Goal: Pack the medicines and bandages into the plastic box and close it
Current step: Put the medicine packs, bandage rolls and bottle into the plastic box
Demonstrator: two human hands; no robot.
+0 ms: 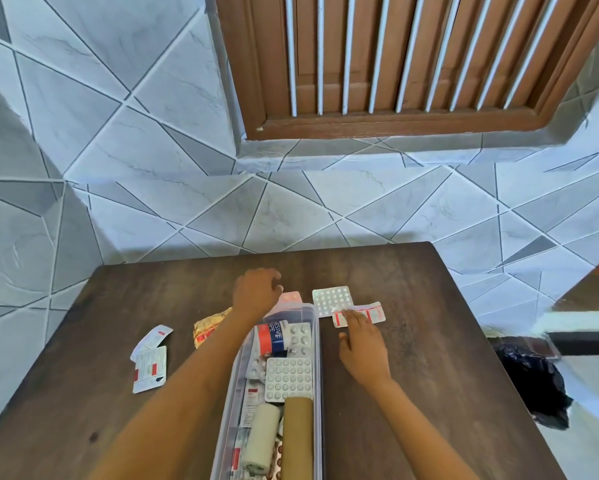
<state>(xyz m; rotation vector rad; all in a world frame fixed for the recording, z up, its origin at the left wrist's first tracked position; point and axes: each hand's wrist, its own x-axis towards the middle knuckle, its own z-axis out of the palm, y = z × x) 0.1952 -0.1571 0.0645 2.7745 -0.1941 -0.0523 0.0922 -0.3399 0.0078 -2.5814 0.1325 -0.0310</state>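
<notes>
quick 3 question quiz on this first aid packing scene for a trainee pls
1. True or false: the plastic box is already closed.
2. Which hand touches the red-and-white strip? A) left B) right C) neither
3. Fill in: the gold foil packet lies on the table, to the ____ of the box.

Key
1. False: it is open, with a bandage roll and a blister pack inside.
2. B: the right hand has fingertips on it; the left hand is beyond the box's far end.
3. left
</notes>
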